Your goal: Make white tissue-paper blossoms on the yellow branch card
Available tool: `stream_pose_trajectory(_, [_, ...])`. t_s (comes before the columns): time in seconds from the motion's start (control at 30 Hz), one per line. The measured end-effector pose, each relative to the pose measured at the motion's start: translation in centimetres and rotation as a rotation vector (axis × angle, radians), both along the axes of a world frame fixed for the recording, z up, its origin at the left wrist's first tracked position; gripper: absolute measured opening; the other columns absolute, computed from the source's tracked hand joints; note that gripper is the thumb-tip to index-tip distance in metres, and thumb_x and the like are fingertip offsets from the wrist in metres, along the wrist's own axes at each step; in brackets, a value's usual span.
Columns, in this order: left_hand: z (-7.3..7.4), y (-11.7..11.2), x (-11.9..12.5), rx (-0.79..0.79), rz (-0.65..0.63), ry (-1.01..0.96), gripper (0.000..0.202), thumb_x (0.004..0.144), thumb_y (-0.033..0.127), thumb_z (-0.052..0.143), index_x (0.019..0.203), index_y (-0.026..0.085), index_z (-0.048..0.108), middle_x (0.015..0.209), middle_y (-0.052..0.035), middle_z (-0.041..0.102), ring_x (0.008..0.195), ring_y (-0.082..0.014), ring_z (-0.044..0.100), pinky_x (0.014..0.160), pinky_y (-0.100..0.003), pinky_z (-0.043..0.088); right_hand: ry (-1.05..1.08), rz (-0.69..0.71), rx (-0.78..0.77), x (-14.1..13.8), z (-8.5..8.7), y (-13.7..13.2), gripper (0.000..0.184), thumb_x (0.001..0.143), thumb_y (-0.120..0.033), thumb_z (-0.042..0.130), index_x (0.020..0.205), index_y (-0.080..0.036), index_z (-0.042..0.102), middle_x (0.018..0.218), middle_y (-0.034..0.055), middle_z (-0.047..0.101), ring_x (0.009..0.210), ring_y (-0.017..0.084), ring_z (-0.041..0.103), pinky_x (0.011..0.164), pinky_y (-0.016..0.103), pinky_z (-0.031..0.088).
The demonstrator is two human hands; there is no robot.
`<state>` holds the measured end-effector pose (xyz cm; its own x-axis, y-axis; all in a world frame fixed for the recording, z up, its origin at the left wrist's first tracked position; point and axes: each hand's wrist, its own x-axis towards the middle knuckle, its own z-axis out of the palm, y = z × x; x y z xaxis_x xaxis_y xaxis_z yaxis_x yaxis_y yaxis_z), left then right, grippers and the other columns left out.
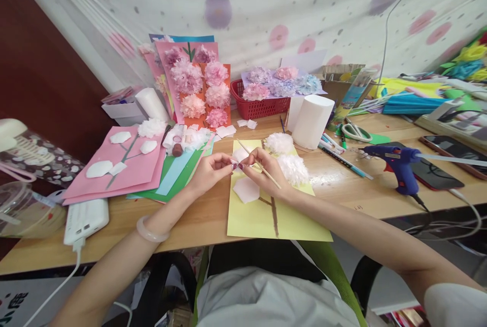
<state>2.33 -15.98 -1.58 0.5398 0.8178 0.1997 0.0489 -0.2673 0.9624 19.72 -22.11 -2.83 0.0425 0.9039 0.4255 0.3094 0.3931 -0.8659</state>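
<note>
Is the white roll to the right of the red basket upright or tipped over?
Upright: the white roll stands on its end on the wooden desk, its round top uppermost.

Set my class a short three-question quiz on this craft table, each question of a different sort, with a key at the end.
1. Choose one. The right hand holds:
a) a pair of scissors
b) a thin stick
c) a phone
2. True or false: as pictured, the blue glue gun lies to the right of the yellow sheet.
3. Fill the gap: the pale bangle is worn on the person's ____ arm.

Key: 1 b; 2 true; 3 left.
</note>
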Motion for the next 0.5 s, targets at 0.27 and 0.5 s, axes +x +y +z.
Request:
stream_pose_trajectory(0.27, [-0.2,-0.5,-0.1,0.551,0.087,0.105,0.01,0.078,0.014,0.061,0.085,0.017,0.068,0.078,-0.0027,0.065,0.069,-0.0121,0.06,0.064,-0.024,0.051,0.133,0.041,-0.079,0.0,-0.7,0.5,0.021,0.077,-0.03,0.064,0.073,-0.022,0.045,0.076,0.0012,0.066,0.073,0.017,0.061,0.068,0.031,0.045])
stream_pose_trajectory(0.5, [0.1,-0.6,-0.3,0.936,0.053,0.117,0.017,0.082,0.009,0.059,0.093,0.017,0.069,0.083,-0.0041,0.065,0.075,-0.0127,0.061,0.07,-0.026,0.051,0.38,0.06,-0.177,-0.2,0.6,0.0,0.022,0.072,-0.03,0.067,0.072,-0.022,0.046,0.071,-0.0034,0.061,0.067,0.013,0.06,0.065,0.028,0.046])
